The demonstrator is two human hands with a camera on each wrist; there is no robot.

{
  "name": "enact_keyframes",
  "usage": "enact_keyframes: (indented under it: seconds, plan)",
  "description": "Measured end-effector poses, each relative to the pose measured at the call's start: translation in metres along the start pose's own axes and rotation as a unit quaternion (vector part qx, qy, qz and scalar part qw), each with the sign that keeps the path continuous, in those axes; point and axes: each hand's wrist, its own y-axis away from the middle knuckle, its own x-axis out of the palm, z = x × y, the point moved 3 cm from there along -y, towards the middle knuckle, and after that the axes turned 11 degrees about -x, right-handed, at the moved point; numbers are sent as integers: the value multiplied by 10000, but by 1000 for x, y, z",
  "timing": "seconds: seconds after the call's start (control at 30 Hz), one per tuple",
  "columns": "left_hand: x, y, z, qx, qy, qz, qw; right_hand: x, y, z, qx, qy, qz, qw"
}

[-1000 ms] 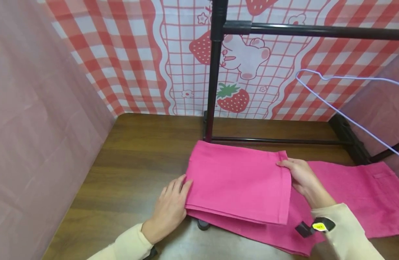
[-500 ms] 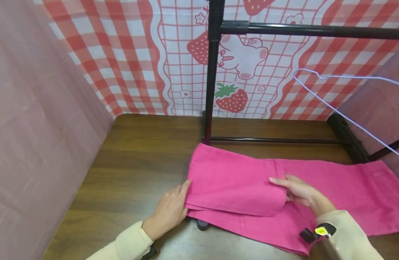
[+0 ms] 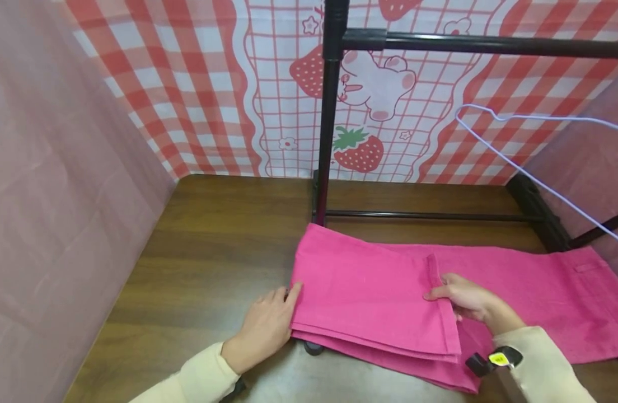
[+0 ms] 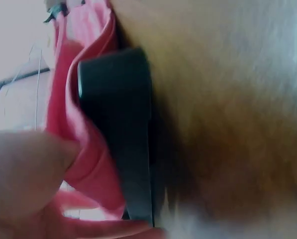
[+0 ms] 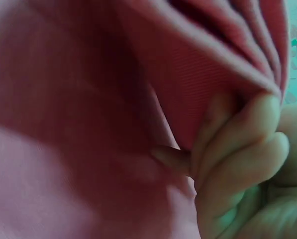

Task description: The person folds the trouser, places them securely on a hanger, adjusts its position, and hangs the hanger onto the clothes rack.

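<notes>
A pair of pink trousers point(image 3: 359, 296) lies sideways across the wooden table, its left part folded back over the rest in layers. My left hand point(image 3: 263, 322) holds the fold at the left end, thumb on top of the cloth. In the left wrist view the thumb point(image 4: 29, 169) touches the pink cloth beside a black rack foot point(image 4: 118, 114). My right hand point(image 3: 465, 299) pinches the hemmed edge of the top layers, thumb above. Curled fingers point(image 5: 238, 144) under the gathered layers show in the right wrist view.
A black garment rack point(image 3: 331, 123) stands behind and over the trousers, with its foot point(image 3: 314, 348) poking out under the cloth. A lilac hanger point(image 3: 530, 168) hangs at the right. Wooden table surface point(image 3: 213, 235) extends to the left, bounded by curtains.
The right hand has moved lower and toward me with the hemmed edge, which sagged midway and now lies flatter. The left hand has stayed at the fold.
</notes>
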Motion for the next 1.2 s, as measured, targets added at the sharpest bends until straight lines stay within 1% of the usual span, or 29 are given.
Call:
enact_keyframes:
  seconds: [0.1, 0.17, 0.2, 0.23, 0.3, 0.37, 0.4, 0.43, 0.47, 0.57, 0.63, 0.73, 0.8, 0.93, 1.1, 1.2]
  plan:
    - [5, 0, 2, 155, 119, 421, 9989, 1, 0, -5, 10, 369, -139, 9992]
    - [8, -3, 3, 205, 394, 703, 9965, 2, 0, -6, -14, 621, -292, 9976]
    - [10, -4, 4, 170, 601, 900, 9940, 3, 0, -6, -3, 750, -366, 9965]
    - [11, -6, 5, 67, 875, 1160, 9894, 5, -1, -7, 16, 849, -440, 9954]
    - [13, -10, 8, -221, 1452, 1648, 9753, 8, -4, -7, 23, 1077, -583, 9925]
    - [14, -12, 11, -472, 1912, 1957, 9607, 12, -6, -7, 21, 1277, -745, 9890]
    - [14, -13, 12, -561, 2072, 2031, 9554, 14, -7, -7, 20, 1394, -838, 9867]
    - [14, -13, 12, -588, 2140, 2013, 9541, 15, -9, -7, 12, 1506, -915, 9844]
    - [12, -13, 12, -540, 2133, 1911, 9566, 17, -10, -8, -7, 1668, -986, 9810]
    - [4, -11, 10, -423, 1891, 1413, 9708, 21, -16, -9, -43, 1964, -1071, 9747]
    - [-4, -11, 10, -405, 1762, 1022, 9782, 23, -20, -10, -84, 2032, -1012, 9739]
    - [-17, -12, 10, -396, 1657, 563, 9838, 27, -25, -10, -75, 1879, -929, 9778]
    - [-24, -12, 11, -421, 1589, 415, 9855, 31, -28, -10, -95, 1856, -890, 9785]
    - [-34, -10, 17, -523, 1433, 270, 9879, 40, -36, -7, -87, 1824, -854, 9795]
    - [-41, -5, 29, -621, 1379, 20, 9885, 51, -47, -2, -68, 1816, -849, 9797]
    - [-44, -3, 36, -682, 1371, -61, 9882, 57, -53, 0, -71, 1814, -878, 9794]
